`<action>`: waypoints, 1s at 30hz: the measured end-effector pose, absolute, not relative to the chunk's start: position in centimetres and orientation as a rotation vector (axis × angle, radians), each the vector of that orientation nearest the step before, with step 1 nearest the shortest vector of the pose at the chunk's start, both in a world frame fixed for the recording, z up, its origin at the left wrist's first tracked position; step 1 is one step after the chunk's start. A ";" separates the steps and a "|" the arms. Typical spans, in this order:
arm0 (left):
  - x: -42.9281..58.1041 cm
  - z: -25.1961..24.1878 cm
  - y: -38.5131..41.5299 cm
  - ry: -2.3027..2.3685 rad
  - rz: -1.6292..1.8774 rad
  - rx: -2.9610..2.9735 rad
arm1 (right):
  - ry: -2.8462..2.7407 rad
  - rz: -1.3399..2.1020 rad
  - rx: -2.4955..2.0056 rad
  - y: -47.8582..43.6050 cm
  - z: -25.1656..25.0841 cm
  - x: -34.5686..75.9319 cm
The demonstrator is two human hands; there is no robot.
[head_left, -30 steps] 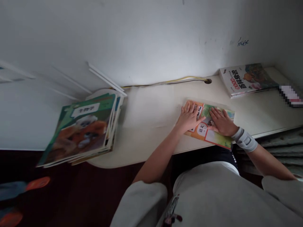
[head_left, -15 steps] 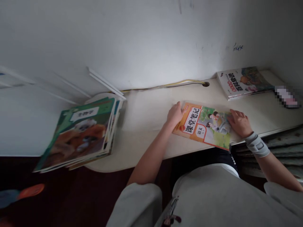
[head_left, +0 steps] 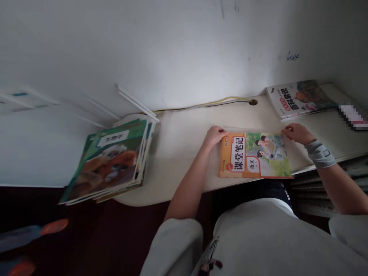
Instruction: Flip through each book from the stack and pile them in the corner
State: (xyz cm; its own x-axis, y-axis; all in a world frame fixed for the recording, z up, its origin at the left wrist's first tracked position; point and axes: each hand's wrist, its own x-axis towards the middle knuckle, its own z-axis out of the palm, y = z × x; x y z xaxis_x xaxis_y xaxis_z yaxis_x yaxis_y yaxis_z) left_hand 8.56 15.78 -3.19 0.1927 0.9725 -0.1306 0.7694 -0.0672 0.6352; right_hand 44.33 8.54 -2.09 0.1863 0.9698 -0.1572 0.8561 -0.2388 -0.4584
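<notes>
An orange-edged notebook [head_left: 253, 155] with Chinese lettering and a picture of children lies near the table's front edge, its lower side along that edge. A thin see-through plastic cover [head_left: 297, 159] shows past its right side and faintly above its top. At the notebook's upper left corner, my left hand [head_left: 215, 136] is closed in a pinch; whether the plastic is also between those fingers is hard to see. My right hand [head_left: 299, 133], above a grey wrist brace [head_left: 319, 153], pinches the plastic just beyond the upper right corner.
At left, a stack of books [head_left: 107, 161] overhangs the white table [head_left: 178, 168]. More books [head_left: 300, 99] lie at the back right beside a blurred-out phone-like object [head_left: 353, 117]. A yellow cable [head_left: 218, 101] runs along the wall to a hole. Pleated fabric [head_left: 313, 188] hangs at right.
The notebook has turned from a slant to nearly square with my body. My right hand has moved from the notebook's right side up to its upper right corner. The view shifted slightly.
</notes>
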 end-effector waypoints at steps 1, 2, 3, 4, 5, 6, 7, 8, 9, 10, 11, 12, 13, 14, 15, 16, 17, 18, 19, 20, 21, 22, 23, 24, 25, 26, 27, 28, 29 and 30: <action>8.6 -3.4 16.1 1.617 0.481 1.895 | -1.721 0.702 -2.187 8.3 -1.9 44.5; 8.6 -3.5 16.4 1.608 0.518 1.907 | -1.708 0.771 -2.164 8.1 -1.8 44.7; 8.6 -3.6 16.4 1.597 0.556 1.918 | -1.711 0.797 -2.138 7.9 -1.9 44.7; 8.5 -3.7 16.3 1.586 0.590 1.928 | -1.730 0.783 -2.112 8.0 -2.0 44.7; 8.5 -3.7 16.2 1.576 0.620 1.935 | -1.763 0.745 -2.085 8.1 -2.2 44.7; 8.4 -3.6 15.9 1.566 0.647 1.942 | -1.796 0.697 -2.056 8.3 -2.4 44.7; 8.4 -3.6 15.7 1.558 0.674 1.949 | -1.819 0.650 -2.026 8.7 -2.7 44.6; 8.4 -3.5 15.4 1.553 0.696 1.955 | -1.833 0.614 -1.996 9.0 -3.0 44.6; 8.4 -3.5 15.2 1.553 0.713 1.961 | -1.843 0.591 -1.967 9.4 -3.2 44.5; 8.5 -3.4 15.1 1.556 0.724 1.966 | -1.851 0.580 -1.941 9.7 -3.5 44.5; 8.5 -3.4 15.0 1.564 0.726 1.972 | -1.864 0.576 -1.919 10.0 -3.6 44.5; 8.6 -3.4 15.0 1.575 0.721 1.978 | -1.881 0.571 -1.902 10.1 -3.8 44.5; 8.7 -3.4 15.0 1.587 0.709 1.984 | -1.902 0.556 -1.895 10.2 -3.9 44.4; 8.8 -3.4 15.1 1.598 0.695 1.991 | -1.919 0.521 -1.902 10.1 -3.9 44.3; 8.9 -3.5 15.1 1.607 0.683 1.997 | -1.930 0.466 -1.927 9.9 -3.9 44.1; 8.9 -3.5 15.2 1.616 0.671 2.003 | -1.933 0.398 -1.964 9.7 -3.9 43.7; 9.0 -3.5 15.2 1.623 0.663 2.005 | -1.931 0.323 -2.011 9.4 -3.9 43.3; 9.1 -3.5 15.1 1.632 0.652 2.014 | -1.930 0.251 -2.060 9.2 -3.8 42.8; 9.1 -3.5 15.0 1.649 0.629 2.036 | -1.931 0.185 -2.108 9.0 -3.7 42.1; 9.2 -3.6 14.9 1.675 0.598 2.070 | -1.939 0.130 -2.152 8.9 -3.6 41.5; 9.2 -3.6 14.8 1.704 0.560 2.113 | -1.951 0.085 -2.195 8.9 -3.5 40.9; 9.1 -3.6 14.6 1.735 0.520 2.157 | -1.964 0.053 -2.233 9.0 -3.5 40.3; 9.1 -3.6 14.5 1.766 0.484 2.194 | -1.977 0.033 -2.264 9.2 -3.4 39.7; 9.0 -3.6 14.4 1.792 0.460 2.215 | -1.986 0.027 -2.288 9.5 -3.3 39.3; 9.0 -3.7 14.3 1.808 0.457 2.217 | -1.993 0.035 -2.301 9.9 -3.2 39.0; 8.9 -3.7 14.2 1.819 0.466 2.210 | -1.998 0.051 -2.304 10.2 -3.2 38.8; 8.9 -3.8 14.1 1.826 0.480 2.200 | -1.998 0.070 -2.301 10.5 -3.2 38.6; 8.9 -3.9 14.0 1.829 0.497 2.192 | -1.993 0.086 -2.294 10.8 -3.2 38.6; 8.8 -4.0 13.9 1.830 0.514 2.188 | -1.983 0.095 -2.281 11.0 -3.2 38.6; 8.8 -4.2 13.9 1.828 0.537 2.185 | -1.967 0.099 -2.260 11.1 -3.3 38.7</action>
State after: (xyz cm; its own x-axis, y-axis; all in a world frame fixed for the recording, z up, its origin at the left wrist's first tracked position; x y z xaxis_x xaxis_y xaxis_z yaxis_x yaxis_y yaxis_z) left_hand 8.83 13.85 -4.16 0.1486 0.9811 0.1237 0.8922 -0.1870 0.4111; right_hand 38.67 11.13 -3.29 0.1410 0.9890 0.0448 0.9795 -0.1328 -0.1514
